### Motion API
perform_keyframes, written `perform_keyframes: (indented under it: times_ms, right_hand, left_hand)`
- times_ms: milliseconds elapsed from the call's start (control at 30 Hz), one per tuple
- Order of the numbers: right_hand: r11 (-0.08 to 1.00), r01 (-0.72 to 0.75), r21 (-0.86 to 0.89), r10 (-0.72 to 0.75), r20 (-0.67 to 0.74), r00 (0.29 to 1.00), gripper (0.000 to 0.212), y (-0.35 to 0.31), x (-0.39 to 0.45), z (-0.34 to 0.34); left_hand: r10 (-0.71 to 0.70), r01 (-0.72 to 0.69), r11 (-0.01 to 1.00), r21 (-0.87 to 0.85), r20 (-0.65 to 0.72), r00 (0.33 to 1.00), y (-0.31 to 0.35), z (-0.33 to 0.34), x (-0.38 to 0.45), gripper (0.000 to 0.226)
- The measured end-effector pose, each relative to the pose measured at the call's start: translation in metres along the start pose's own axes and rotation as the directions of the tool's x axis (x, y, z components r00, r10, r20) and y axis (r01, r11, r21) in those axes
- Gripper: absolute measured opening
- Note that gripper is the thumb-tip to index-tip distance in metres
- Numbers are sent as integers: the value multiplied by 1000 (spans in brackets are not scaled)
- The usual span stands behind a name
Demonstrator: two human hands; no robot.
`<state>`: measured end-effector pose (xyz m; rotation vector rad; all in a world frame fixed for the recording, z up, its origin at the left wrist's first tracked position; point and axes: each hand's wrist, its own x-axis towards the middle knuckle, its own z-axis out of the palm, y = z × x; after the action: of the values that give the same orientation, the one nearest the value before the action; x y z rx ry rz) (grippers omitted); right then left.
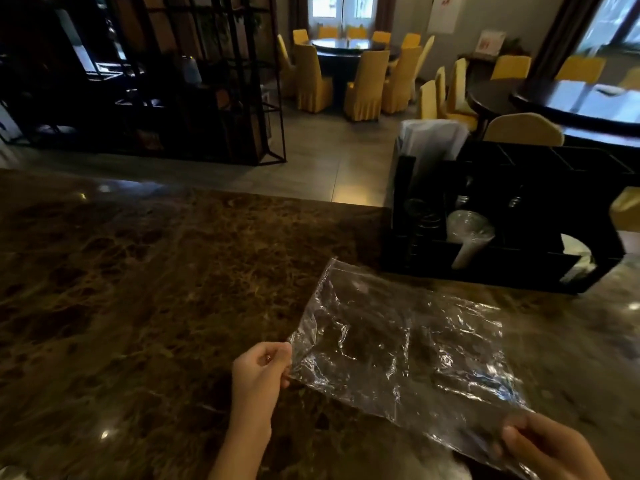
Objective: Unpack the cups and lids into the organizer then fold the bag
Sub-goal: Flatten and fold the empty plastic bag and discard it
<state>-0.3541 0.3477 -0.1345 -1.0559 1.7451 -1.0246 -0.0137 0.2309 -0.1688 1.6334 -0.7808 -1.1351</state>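
Now flat and empty, a clear plastic bag [408,351] is stretched above a dark marble counter [138,289], the left hand [259,370] pinching its 9 o'clock edge, the right hand [550,448] pinching its 5 o'clock corner. At 1 o'clock stands a black organizer [519,216] holding clear cups [467,233]. Yellow-covered chairs [363,84] fill the room behind.

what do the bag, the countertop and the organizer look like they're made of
The bag looks like thin clear plastic film: see-through, crinkled, with sharp glints. The countertop looks like polished brown marble or similar stone, going by its mottled veining and mirror-like reflections; a laminate imitation cannot be ruled out. The organizer is black and matte-looking, likely plastic, though the dim light leaves that open.
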Motion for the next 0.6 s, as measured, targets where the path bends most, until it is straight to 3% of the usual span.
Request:
perform_keyframes:
  times_ms: [167, 267, 333, 400, 500, 600]
  right_hand:
    - [992, -86, 91, 93, -77, 993, 17, 5, -1, -1]
    - [959, -204, 195, 216, -44, 975, 14, 9, 0, -7]
    - [909, -304, 286, 294, 77, 953, 9, 5, 2, -15]
    - [865, -369, 339, 331, 168, 929, 18, 1, 8, -17]
    - [837, -365, 408, 362, 87, 928, 21, 5, 20, -15]
    - [855, -396, 334, 402, 55, 914, 17, 12, 24, -20]
  left_hand:
    - [-218, 185, 932, -311, -75, 973, 6, 14, -11, 8]
    - [-174, 172, 969, -175, 5, 985, 2, 11, -10, 10]
    - [-157, 163, 985, -49, 106, 982, 3, 7, -6, 11]
    - [-143, 135, 989, 53, 174, 974, 8, 4, 0, 17]
    - [-123, 80, 981, 177, 248, 961, 17, 3, 7, 23]
    - [-136, 105, 983, 149, 222, 966, 15, 3, 5, 21]
